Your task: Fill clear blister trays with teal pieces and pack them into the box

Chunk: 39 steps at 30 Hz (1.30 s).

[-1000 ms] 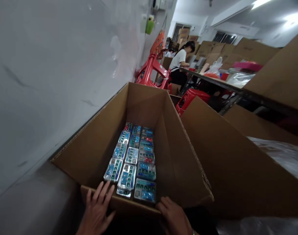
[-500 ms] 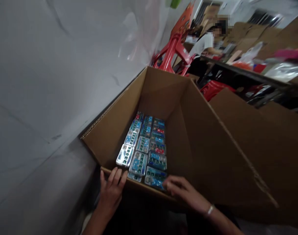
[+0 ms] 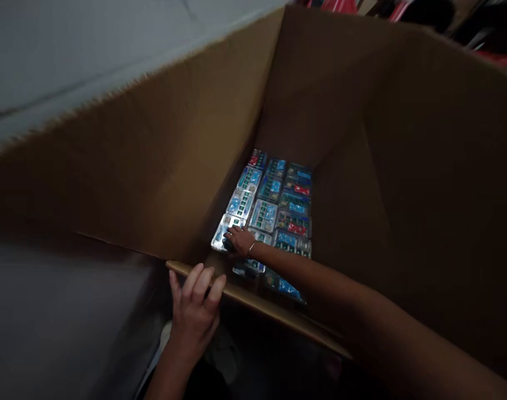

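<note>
A deep cardboard box (image 3: 211, 111) fills most of the view. My left hand (image 3: 197, 311) is closed over its near rim, fingers hooked across the top edge. Down inside the box, my right hand (image 3: 240, 240), with a bracelet at the wrist, lies over the nearest case of the left row, fingers spread on its top. That clear plastic case (image 3: 220, 236) shows small dark green squares and blue bits. Several similar cases (image 3: 264, 215) lie flat in three rows on the bottom, some with red packets. My right forearm hides part of the nearest ones.
A pale wall (image 3: 90, 44) runs along the box's left side. Past the far rim are red plastic parts (image 3: 339, 5) and dark objects. The floor (image 3: 53, 322) shows at lower left.
My right hand has moved from the near right rim down and left into the box, onto a case. The view has tipped downward and closer. My left hand stays on the rim.
</note>
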Available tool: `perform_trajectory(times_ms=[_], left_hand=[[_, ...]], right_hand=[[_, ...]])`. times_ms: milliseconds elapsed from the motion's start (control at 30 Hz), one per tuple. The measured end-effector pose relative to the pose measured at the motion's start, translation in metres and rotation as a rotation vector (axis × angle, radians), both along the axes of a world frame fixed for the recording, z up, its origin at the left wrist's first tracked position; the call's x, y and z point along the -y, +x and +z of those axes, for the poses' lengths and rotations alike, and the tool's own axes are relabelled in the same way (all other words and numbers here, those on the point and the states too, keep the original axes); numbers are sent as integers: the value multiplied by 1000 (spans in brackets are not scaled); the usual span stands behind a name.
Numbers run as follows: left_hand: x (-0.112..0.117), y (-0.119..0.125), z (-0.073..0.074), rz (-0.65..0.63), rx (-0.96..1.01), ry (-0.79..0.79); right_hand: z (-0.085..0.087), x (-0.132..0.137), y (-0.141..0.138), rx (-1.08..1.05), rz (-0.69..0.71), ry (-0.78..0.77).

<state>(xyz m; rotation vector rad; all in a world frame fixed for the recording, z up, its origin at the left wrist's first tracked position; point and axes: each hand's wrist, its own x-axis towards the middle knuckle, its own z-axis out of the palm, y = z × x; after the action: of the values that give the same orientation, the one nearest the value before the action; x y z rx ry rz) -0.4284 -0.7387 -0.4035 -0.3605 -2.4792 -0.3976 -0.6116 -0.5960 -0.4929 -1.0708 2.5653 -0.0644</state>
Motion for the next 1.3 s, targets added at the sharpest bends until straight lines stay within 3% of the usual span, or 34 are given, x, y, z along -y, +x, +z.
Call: perform_trajectory(times_ms=[100, 233, 433, 600, 833, 1033, 1167, 1300], left_hand=[[0, 0, 2, -19, 32, -36], [-6, 1, 6, 10, 75, -47], [-19, 4, 10, 101, 136, -23], [-24, 6, 14, 104, 192, 20], [-24, 9, 23, 71, 265, 95], [-27, 7, 21, 72, 270, 96], [-33, 6, 20, 100, 252, 78], [-37, 5, 19, 129, 200, 69]], right_hand=[[-37, 5, 7, -29, 37, 18], [-62, 16, 7, -86, -29, 16], [-75, 10, 8, -113, -48, -19], [-79, 2, 5, -118, -12, -36], [-70, 3, 5, -120, -1, -52], [-34, -9, -21, -29, 16, -138], [-6, -4, -26, 98, 136, 32], [-3, -1, -4, 170, 167, 193]])
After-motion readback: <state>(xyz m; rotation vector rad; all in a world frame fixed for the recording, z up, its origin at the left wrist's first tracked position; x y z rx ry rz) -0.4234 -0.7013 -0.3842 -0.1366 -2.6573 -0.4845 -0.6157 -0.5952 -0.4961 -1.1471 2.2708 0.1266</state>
